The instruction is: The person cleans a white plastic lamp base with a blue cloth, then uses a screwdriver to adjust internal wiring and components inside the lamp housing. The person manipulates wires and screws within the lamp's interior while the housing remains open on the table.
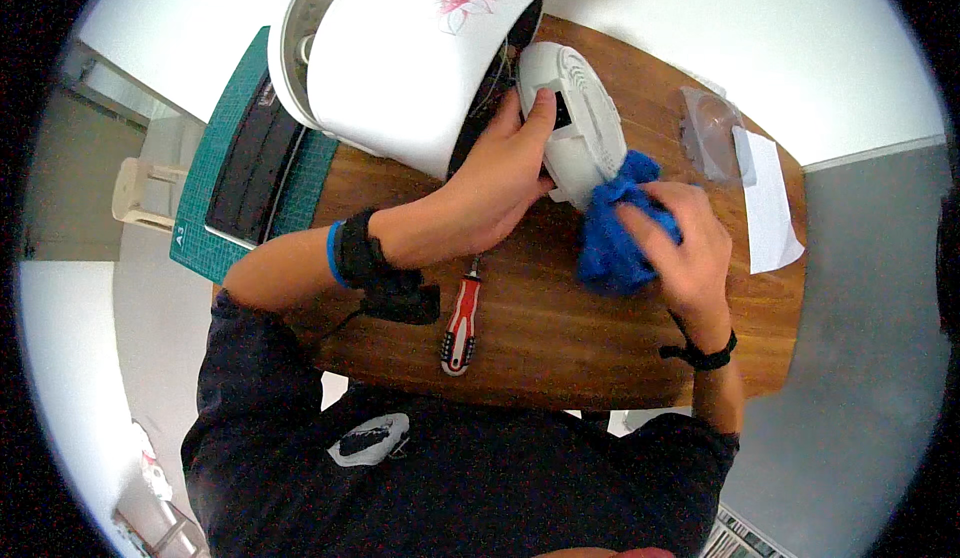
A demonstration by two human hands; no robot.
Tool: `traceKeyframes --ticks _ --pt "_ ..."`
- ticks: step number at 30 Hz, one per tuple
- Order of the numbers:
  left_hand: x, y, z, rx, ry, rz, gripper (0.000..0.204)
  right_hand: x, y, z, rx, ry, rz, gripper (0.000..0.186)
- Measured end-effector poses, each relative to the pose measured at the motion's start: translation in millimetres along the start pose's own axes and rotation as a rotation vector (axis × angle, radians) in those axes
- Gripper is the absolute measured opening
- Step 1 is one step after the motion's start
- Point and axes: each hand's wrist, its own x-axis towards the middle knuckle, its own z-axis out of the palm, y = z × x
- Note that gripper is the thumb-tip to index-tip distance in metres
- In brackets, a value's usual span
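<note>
A white rice cooker (400, 78) with a pink flower print lies on its side at the back of the table, its dark, open underside turned right. Beside that opening, my left hand (495, 183) grips a white vented plastic base cover (597, 108), thumb on its near face. My right hand (690, 243) is closed on a crumpled blue cloth (612, 248), which touches the cover's lower end. Part of the cover is hidden behind the cloth and my fingers. Below my left hand lies a red, white and black screwdriver (461, 333), its tip out of sight.
On the left, a black slab-like case (255, 163) rests on a green cutting mat (205, 193). A clear plastic tray (712, 133) and a white paper sheet (770, 203) lie at the right. Walls stand behind the wooden table (540, 328), and a cream stool (140, 193) is at far left.
</note>
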Motion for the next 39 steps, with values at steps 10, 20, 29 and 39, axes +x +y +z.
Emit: traceKeyframes --ticks 10,20,29,39 --pt "-4 -1 2 0.109 0.110 -0.039 0.051 20 -33 14 0.047 -0.032 0.064 0.027" --pt "-9 -3 1 0.041 0.082 -0.018 0.056 -39 48 35 0.604 -0.210 0.818 0.029" --pt "-9 1 -26 0.700 -0.053 0.325 0.054 -14 102 43 0.622 -0.071 0.610 0.039" --pt "-21 -2 -17 0.570 -0.394 0.294 0.059 65 20 -17 0.150 0.075 -0.186 0.035"
